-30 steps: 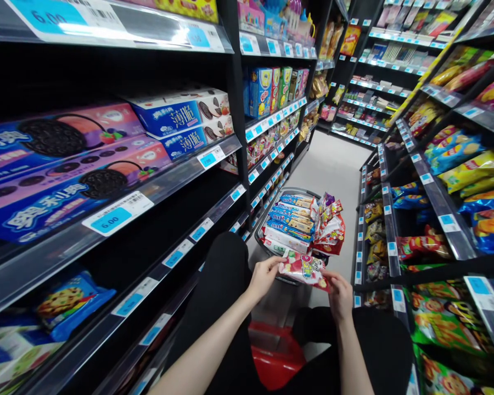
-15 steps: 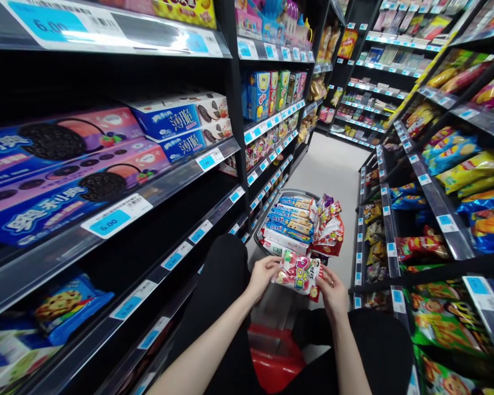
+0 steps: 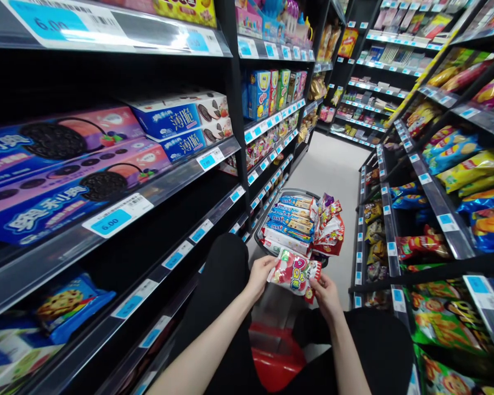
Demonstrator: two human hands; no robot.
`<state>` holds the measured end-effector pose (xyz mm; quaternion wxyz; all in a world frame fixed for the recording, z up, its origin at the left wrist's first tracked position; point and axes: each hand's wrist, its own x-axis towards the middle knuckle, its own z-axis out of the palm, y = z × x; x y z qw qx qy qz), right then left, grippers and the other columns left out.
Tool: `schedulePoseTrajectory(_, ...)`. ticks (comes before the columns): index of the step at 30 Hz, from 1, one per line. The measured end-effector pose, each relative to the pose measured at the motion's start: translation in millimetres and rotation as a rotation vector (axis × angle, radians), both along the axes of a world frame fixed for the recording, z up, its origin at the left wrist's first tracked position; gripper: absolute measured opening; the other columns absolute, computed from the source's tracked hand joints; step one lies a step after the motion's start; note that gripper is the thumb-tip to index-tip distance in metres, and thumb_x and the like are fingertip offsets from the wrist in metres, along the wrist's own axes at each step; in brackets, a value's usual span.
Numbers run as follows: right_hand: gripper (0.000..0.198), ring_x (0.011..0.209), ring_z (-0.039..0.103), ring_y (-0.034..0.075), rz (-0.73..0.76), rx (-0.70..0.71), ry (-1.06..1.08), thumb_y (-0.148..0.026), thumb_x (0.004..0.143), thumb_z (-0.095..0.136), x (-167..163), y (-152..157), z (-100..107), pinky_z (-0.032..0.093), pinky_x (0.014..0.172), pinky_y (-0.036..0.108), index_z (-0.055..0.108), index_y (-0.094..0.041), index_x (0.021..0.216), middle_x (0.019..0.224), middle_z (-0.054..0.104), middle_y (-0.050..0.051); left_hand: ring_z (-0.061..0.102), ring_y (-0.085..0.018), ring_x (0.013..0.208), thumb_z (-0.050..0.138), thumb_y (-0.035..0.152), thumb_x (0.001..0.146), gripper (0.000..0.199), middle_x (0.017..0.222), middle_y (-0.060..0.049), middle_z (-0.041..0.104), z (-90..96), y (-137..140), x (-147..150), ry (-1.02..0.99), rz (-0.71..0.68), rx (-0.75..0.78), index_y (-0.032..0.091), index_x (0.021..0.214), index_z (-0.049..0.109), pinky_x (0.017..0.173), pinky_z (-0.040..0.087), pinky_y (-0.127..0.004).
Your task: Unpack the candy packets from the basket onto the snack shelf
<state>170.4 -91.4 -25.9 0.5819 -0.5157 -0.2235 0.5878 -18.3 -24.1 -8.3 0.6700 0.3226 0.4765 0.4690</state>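
Observation:
Between my two hands is a red and white candy bag [image 3: 293, 275], its printed front facing up. My left hand [image 3: 260, 278] pinches its left edge, and my right hand [image 3: 326, 296] grips the lower right corner. Just beyond the bag stands a dark shopping basket [image 3: 258, 251] on the floor. Blue-and-white snack packs [image 3: 290, 224] lie stacked in it, and red snack bags [image 3: 329, 233] are heaped at its right side. The bag overlaps the near side of the basket in view, and hides part of it.
On the left, a shelf [image 3: 181, 159] holds blue and purple cookie boxes [image 3: 74, 186]. Shelves of chip bags [image 3: 473, 170] line the right side. A red stool [image 3: 275, 356] shows between my knees. Pale floor [image 3: 325, 159] runs along the aisle to the back shelves.
The candy bag has shifted slightly left and tilted, its right end lower. My right hand has moved a little left and down with it. The basket has stayed put.

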Motion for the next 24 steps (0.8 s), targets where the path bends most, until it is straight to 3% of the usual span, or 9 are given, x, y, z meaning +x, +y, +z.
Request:
schedulePoseTrajectory(8, 0.033, 0.069, 0.063, 0.020, -0.127, 0.049, -0.173, -0.037, 0.055, 0.077, 0.1, 7.0, -10.0, 0.051, 0.065, 0.032, 0.065, -0.016, 0.077, 0.075, 0.070, 0.004, 0.055, -0.011, 0.052, 0.070, 0.037, 0.060, 0.025, 0.059, -0.001, 0.064, -7.2, -0.2, 5.2, 0.047, 0.108, 0.083, 0.013, 0.065, 0.065, 0.052, 0.040, -0.020)
schedulePoseTrajectory(14, 0.031, 0.073, 0.063, 0.021, -0.098, 0.107, -0.296, -0.037, 0.056, 0.076, -0.7, 3.5, 4.1, 0.051, 0.070, 0.034, 0.068, -0.016, 0.077, 0.076, 0.071, 0.006, 0.050, -0.009, 0.051, 0.067, 0.040, 0.065, 0.027, 0.056, 0.001, 0.059, 1.2, 2.6, 0.1, 0.121, 0.055, 0.155, 0.013, 0.068, 0.064, 0.050, 0.037, -0.018)
schedulePoseTrajectory(17, 0.027, 0.066, 0.062, 0.021, -0.094, 0.121, -0.409, -0.040, 0.060, 0.072, -2.9, -1.7, 14.1, 0.051, 0.065, 0.035, 0.070, -0.017, 0.075, 0.071, 0.071, 0.005, 0.050, -0.010, 0.049, 0.068, 0.043, 0.064, 0.030, 0.052, 0.002, 0.057, 4.9, 3.7, -2.9, 0.173, 0.024, 0.181, 0.014, 0.069, 0.065, 0.048, 0.036, -0.019)
schedulePoseTrajectory(19, 0.022, 0.066, 0.062, 0.021, -0.107, 0.157, -0.530, -0.037, 0.063, 0.070, -5.9, -4.3, 19.4, 0.050, 0.065, 0.036, 0.071, -0.019, 0.075, 0.070, 0.071, 0.005, 0.053, -0.011, 0.050, 0.068, 0.045, 0.063, 0.033, 0.055, 0.000, 0.060, 4.7, 3.2, -3.7, 0.119, 0.006, 0.093, 0.014, 0.072, 0.065, 0.046, 0.038, -0.019)
schedulePoseTrajectory(22, 0.011, 0.081, 0.063, 0.023, -0.070, 0.297, -0.696, -0.028, 0.068, 0.065, -9.7, -6.5, 26.0, 0.049, 0.079, 0.039, 0.072, -0.023, 0.075, 0.081, 0.071, 0.006, 0.058, -0.013, 0.056, 0.065, 0.047, 0.067, 0.038, 0.072, -0.006, 0.067, 2.0, 1.6, -3.7, -0.089, -0.014, -0.104, 0.011, 0.081, 0.067, 0.049, 0.044, -0.021)
schedulePoseTrajectory(24, 0.012, 0.089, 0.062, 0.024, -0.033, 0.359, -0.746, -0.023, 0.070, 0.061, -10.0, -7.4, 29.8, 0.047, 0.083, 0.040, 0.072, -0.024, 0.076, 0.089, 0.071, 0.007, 0.060, -0.013, 0.062, 0.068, 0.040, 0.067, 0.036, 0.083, -0.009, 0.068, 0.5, 1.6, -4.0, -0.204, -0.029, -0.135, 0.010, 0.086, 0.068, 0.055, 0.047, -0.022)
